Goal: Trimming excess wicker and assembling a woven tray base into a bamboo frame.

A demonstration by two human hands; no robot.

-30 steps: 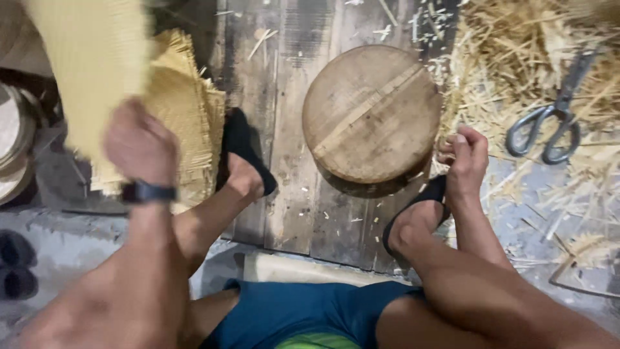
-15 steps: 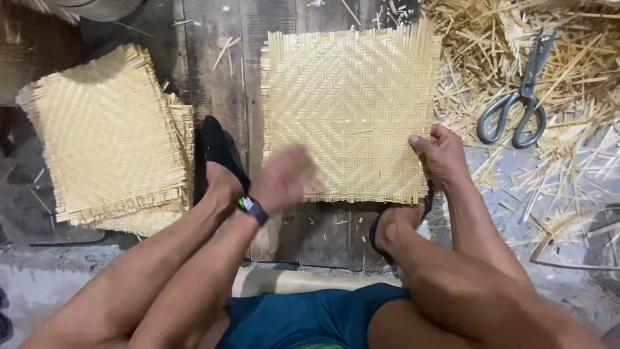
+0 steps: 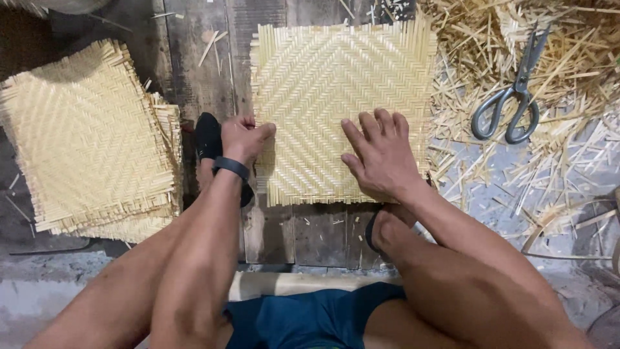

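Observation:
A square woven bamboo mat point(image 3: 336, 84) lies flat on the dark wooden boards point(image 3: 194, 71) in front of me. My left hand point(image 3: 244, 137), with a black band on the wrist, grips the mat's left edge with curled fingers. My right hand point(image 3: 382, 155) lies flat, fingers spread, on the mat's lower right part. My feet in black sandals point(image 3: 208, 139) rest on either side, below the mat.
A stack of similar woven mats point(image 3: 87, 139) lies at the left. Grey metal scissors point(image 3: 513, 94) rest on a heap of bamboo strips and trimmings point(image 3: 568, 58) at the right. Scraps litter the grey floor point(image 3: 491, 187) beside it.
A mat was brought from the left stack and laid over the round wooden block, hiding it. My left hand went to the mat's left edge and my right hand came down flat on it.

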